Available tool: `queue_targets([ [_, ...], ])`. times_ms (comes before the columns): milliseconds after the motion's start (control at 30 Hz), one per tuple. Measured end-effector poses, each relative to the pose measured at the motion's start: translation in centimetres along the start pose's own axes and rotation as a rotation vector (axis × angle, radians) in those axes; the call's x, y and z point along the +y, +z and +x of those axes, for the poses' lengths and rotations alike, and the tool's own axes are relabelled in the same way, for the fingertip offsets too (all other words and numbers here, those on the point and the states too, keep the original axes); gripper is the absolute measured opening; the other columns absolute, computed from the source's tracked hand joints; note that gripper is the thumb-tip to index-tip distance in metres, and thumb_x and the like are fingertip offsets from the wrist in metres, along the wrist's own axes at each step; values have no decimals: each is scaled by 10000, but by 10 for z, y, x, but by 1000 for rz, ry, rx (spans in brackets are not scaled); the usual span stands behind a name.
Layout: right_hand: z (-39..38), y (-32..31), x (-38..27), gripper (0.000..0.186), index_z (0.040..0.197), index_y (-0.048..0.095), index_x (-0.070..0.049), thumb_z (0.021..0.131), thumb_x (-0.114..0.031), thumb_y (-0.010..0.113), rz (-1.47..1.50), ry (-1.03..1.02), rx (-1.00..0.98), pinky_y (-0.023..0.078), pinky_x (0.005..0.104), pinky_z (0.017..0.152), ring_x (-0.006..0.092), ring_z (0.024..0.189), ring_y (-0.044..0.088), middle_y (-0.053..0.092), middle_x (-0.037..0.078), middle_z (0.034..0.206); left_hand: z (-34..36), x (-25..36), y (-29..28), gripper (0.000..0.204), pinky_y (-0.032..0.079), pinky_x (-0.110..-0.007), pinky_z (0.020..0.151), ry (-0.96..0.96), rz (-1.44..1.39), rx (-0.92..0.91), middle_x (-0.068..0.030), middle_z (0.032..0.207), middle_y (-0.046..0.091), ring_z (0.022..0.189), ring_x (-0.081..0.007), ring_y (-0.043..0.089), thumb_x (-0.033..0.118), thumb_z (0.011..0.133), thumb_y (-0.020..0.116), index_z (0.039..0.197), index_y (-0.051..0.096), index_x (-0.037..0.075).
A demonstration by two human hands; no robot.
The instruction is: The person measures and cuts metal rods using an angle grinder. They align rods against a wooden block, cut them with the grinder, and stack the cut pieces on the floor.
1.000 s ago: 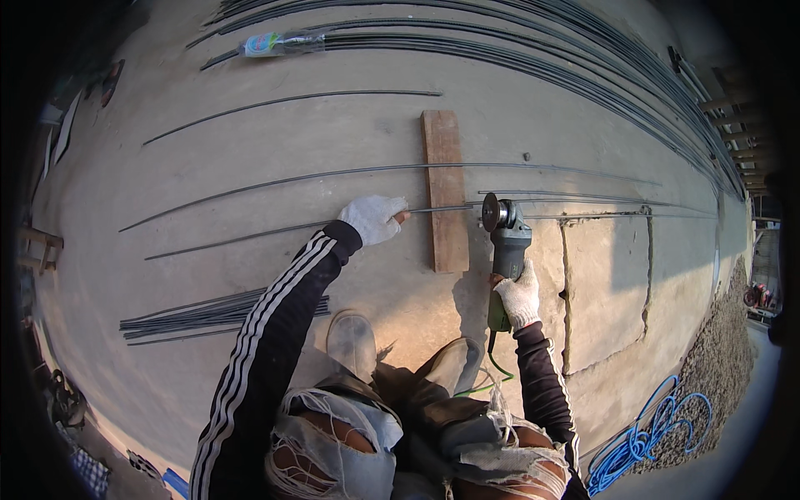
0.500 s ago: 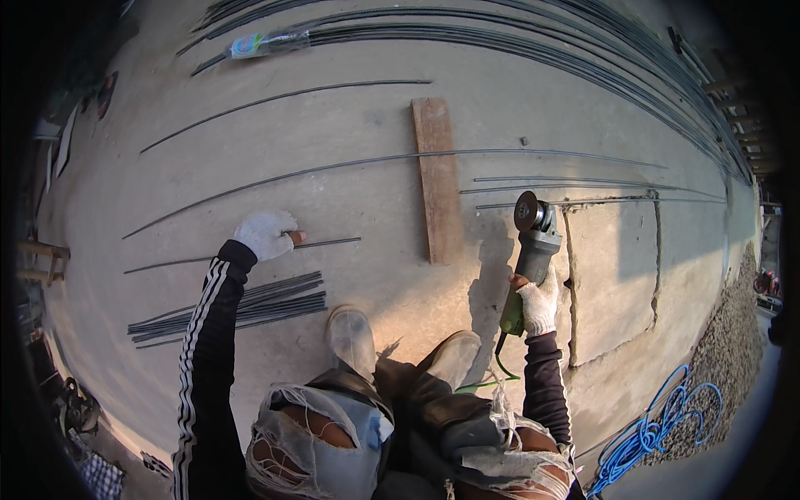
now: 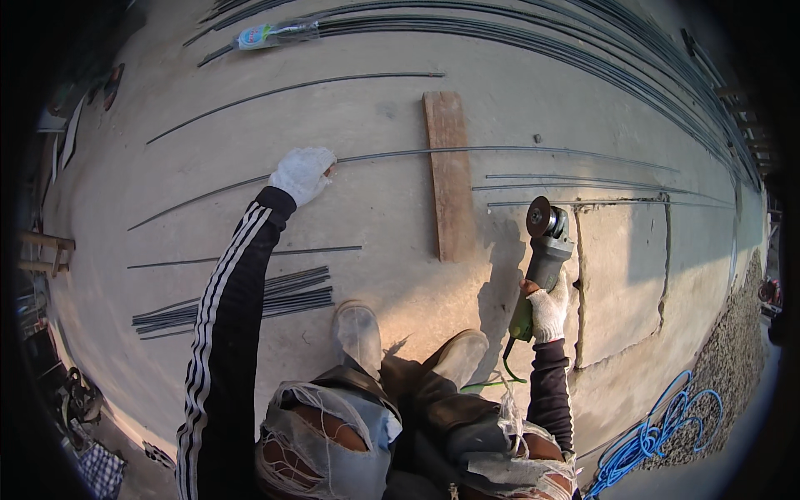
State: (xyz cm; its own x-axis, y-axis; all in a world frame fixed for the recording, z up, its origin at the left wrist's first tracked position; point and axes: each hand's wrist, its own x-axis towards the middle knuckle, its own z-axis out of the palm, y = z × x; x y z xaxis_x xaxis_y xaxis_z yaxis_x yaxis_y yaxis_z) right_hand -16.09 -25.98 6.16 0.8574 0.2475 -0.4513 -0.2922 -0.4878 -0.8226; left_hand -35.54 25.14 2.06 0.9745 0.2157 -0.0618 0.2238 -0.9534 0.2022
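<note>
My left hand [image 3: 302, 173], in a white knitted glove, is closed round a long thin steel rod [image 3: 384, 156] that crosses a wooden plank [image 3: 447, 200]. My right hand [image 3: 547, 308] grips a grey-green angle grinder [image 3: 550, 260], its disc raised at the right of the plank and its cord hanging down. A shorter rod [image 3: 316, 249] lies on the concrete below my left hand, above a pile of short rods [image 3: 296, 287]. More long rods [image 3: 600, 188] lie beyond the grinder.
Many long rods [image 3: 450, 31] lie along the far side, with a plastic bottle [image 3: 262, 36] on them. A blue hose [image 3: 658, 429] lies by gravel [image 3: 717, 367] at lower right. A wooden frame [image 3: 46, 250] stands at the left edge. A cracked square patch [image 3: 621, 300] marks the concrete.
My left hand has moved the shorter rod leftward, let it go near the pile and reached up to the long rod. My right hand has drawn the grinder rightward.
</note>
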Motion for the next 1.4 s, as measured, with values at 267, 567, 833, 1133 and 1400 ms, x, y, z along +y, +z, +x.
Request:
queue_targets([
  [267,-2,4,0,444,1176,581,-47,806,-63,827,10,11,25,545,308,654,161,726,653,684,60,921,-12,5,13,189,544,-458,857,34,67,185,-127,1010,706,964,-351,681,185,855,732,1008,687,83],
  [567,-2,4,9,450,1183,574,-45,803,-38,817,101,65,11,545,310,655,149,722,644,679,53,915,-16,16,25,195,540,-457,802,-79,135,201,-125,953,674,909,-334,667,150,880,714,1063,695,86],
  [833,0,7,8,437,1191,568,-41,816,-10,790,76,33,6,545,308,638,156,716,661,703,59,905,-19,5,17,239,536,-469,818,41,-67,239,-154,967,669,931,-374,650,120,882,680,1111,690,50],
  [1133,-4,8,2,431,1197,589,-37,813,-42,784,32,51,-10,551,309,644,160,723,671,713,60,914,-25,9,31,221,545,-473,870,39,1,389,-172,1056,687,1038,-393,654,145,874,709,1072,694,49],
  [1400,-4,5,11,425,1196,575,-30,822,-21,775,45,39,-19,556,310,654,160,731,672,699,66,913,-33,-7,13,218,550,-464,860,-130,-123,54,-158,1077,688,1023,-382,674,260,987,664,1097,681,72],
])
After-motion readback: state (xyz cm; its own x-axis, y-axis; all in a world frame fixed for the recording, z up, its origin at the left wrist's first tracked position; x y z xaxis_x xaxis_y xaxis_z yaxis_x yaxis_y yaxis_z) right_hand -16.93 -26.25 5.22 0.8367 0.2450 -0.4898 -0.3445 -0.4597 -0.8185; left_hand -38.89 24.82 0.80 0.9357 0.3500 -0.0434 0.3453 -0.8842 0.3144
